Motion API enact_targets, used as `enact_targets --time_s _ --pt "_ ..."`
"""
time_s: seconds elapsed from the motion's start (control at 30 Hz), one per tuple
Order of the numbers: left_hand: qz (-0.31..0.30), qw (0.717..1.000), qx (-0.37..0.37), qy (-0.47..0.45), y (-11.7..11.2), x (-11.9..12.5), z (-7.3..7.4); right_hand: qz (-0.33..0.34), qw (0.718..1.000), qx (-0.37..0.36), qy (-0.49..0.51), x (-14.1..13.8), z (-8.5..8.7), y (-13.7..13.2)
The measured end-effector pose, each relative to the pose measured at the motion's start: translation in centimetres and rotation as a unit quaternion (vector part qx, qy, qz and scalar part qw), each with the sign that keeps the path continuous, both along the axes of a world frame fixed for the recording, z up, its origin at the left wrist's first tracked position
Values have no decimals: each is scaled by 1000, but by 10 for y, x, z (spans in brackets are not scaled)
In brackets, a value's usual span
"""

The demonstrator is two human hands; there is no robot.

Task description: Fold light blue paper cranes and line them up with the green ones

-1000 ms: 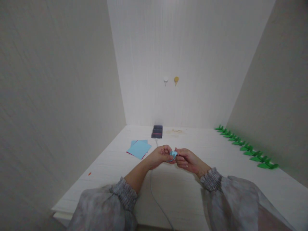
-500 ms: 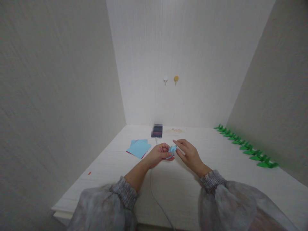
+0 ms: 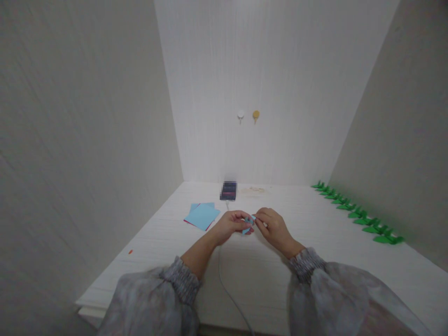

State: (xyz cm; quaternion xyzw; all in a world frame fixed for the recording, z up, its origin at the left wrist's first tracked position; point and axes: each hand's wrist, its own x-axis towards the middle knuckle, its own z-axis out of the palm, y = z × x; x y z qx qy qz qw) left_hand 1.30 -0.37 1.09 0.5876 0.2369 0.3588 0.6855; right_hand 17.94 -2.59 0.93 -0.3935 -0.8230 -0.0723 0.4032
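Note:
A small piece of folded light-blue paper (image 3: pixel 247 230) is held up over the white table, partly covered by fingers. My left hand (image 3: pixel 231 227), with a ring on one finger, grips the paper from its left side between thumb and fingers. From the right, my right hand (image 3: pixel 273 227) pinches the paper's upper right edge with thumb and fingertips. Left of the hands lies a stack of square paper sheets (image 3: pixel 203 216), light blue on top with red edges showing beneath.
A phone (image 3: pixel 228 191) stands at the back wall, its white cable (image 3: pixel 229 294) running forward under my left wrist. Several green folded paper figures (image 3: pixel 357 213) line the right side. Two hooks, white (image 3: pixel 240 115) and yellow (image 3: pixel 256 115), hang on the wall. An orange scrap (image 3: pixel 130 251) lies left.
My right hand's fingers have closed from a looser, raised pose onto the paper's edge. The folded paper has turned slightly between my hands.

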Motion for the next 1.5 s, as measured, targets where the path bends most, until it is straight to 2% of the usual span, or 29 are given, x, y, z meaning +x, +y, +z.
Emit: enact_targets --time_s 0.2,0.4,0.53,0.87,1.0,1.13,1.27,1.5 --pt "1 1000 -9 -3 1 0 1 12 999 -52 9 -4 1 -2" --pt "12 1000 -10 -6 0 -1 1 66 982 -137 108 -10 2 -2" --pt "17 1000 -15 -5 0 -1 0 85 977 -155 117 -11 1 -1" --pt "18 999 -31 -19 -1 -1 -1 2 986 -148 76 -3 -7 5" --pt "36 999 -24 -22 1 -2 -3 -30 991 -113 64 -1 -8 4" --pt "35 999 -30 -11 2 -1 -5 -36 994 -68 71 0 -7 3" --pt "23 999 -38 5 2 0 -5 -39 998 -39 27 0 -6 3" --pt "30 999 -43 8 2 2 -5 -72 996 -47 -19 -1 -4 4"
